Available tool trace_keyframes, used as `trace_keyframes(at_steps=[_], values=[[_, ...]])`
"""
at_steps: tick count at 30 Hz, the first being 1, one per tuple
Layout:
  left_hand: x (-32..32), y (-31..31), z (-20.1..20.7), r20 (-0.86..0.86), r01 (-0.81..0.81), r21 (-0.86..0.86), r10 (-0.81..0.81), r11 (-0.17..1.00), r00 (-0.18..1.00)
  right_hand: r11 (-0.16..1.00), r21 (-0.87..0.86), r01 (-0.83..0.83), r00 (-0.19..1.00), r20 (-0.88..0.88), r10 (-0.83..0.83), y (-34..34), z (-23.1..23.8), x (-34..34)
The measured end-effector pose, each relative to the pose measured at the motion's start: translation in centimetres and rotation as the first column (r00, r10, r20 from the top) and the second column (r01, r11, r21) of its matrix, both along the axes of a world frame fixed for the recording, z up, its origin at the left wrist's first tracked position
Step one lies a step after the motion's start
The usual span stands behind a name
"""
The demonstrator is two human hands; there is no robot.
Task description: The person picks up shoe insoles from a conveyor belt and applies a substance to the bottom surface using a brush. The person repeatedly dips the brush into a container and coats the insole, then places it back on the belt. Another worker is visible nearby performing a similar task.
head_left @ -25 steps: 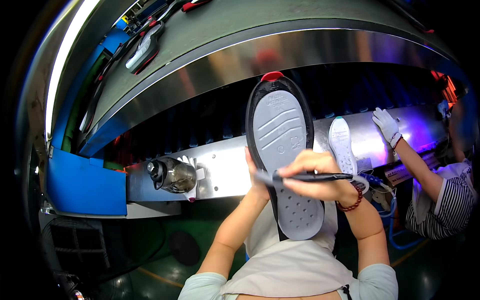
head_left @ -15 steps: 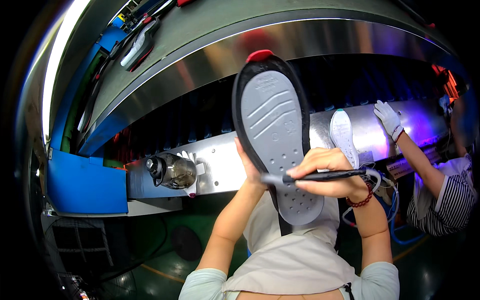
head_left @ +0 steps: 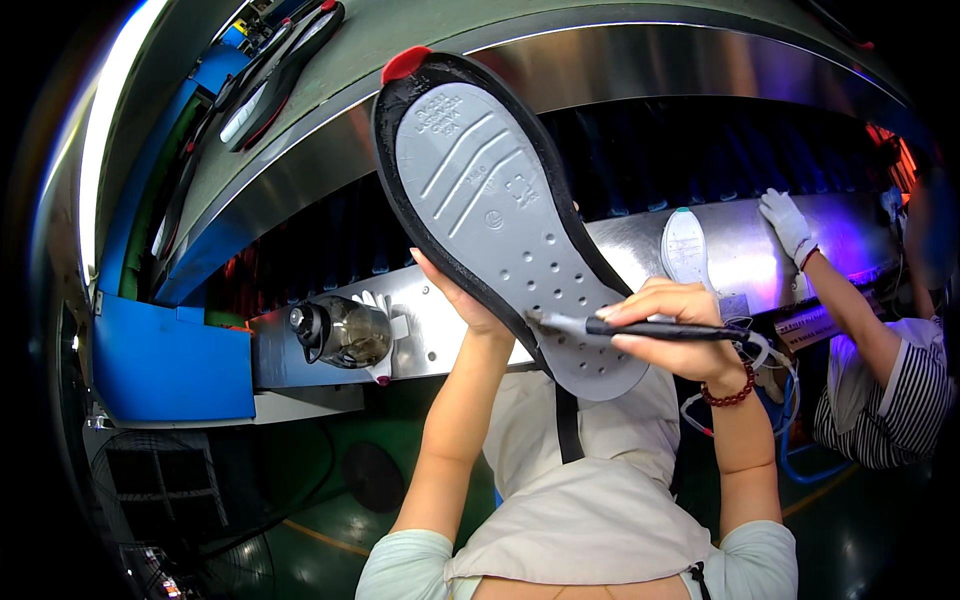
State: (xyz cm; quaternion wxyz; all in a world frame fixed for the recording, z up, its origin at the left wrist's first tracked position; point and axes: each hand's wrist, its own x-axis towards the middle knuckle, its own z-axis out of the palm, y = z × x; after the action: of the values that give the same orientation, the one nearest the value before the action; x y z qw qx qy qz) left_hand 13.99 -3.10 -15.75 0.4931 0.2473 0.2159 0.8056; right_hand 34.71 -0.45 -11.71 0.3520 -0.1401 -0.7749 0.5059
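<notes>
Closest to the camera, the right hand is closed around a thin black brush, held nearly level with its tip pointing toward nine o'clock and touching the grey face of the shoe sole near the heel end. Over the last second the sole has risen and swung: its red-tipped toe has moved from about twelve o'clock over to eleven o'clock, and the whole piece now fills more of the view, so it sits nearer the head. That suggests the underside is being turned to bring the heel zone under the brush.

The left hand grips the sole from behind at its left edge, fingers wrapped out of sight, thumb side showing. The sole's long axis runs from eleven o'clock at the toe to five o'clock at the heel, grey tread face toward the camera.

Beyond, a glass jar rests on the metal conveyor ledge, with a second pale sole and a co-worker's gloved hand at two o'clock.
</notes>
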Motion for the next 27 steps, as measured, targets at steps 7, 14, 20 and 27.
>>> trace_keyframes(at_steps=[7,14,20,27], values=[[0.2,-0.4,2.3,0.019,0.158,0.149,-0.163,0.976,0.986,0.98,-0.109,-0.167,0.982,-0.11,0.155,0.0,-0.3,1.1],[-0.3,-0.3,2.3,0.002,0.21,0.206,-0.215,0.956,0.977,0.956,0.097,-0.277,0.961,0.025,0.276,0.1,-0.5,1.5],[-0.9,0.5,2.7,0.006,0.203,0.271,-0.212,0.941,0.977,0.995,-0.041,-0.089,0.996,0.009,0.09,-0.4,-1.1,1.1],[-1.3,0.2,3.2,-0.039,0.18,0.221,-0.176,0.958,0.984,0.922,-0.25,-0.295,0.949,-0.192,0.252,0.2,-1.6,2.4]])
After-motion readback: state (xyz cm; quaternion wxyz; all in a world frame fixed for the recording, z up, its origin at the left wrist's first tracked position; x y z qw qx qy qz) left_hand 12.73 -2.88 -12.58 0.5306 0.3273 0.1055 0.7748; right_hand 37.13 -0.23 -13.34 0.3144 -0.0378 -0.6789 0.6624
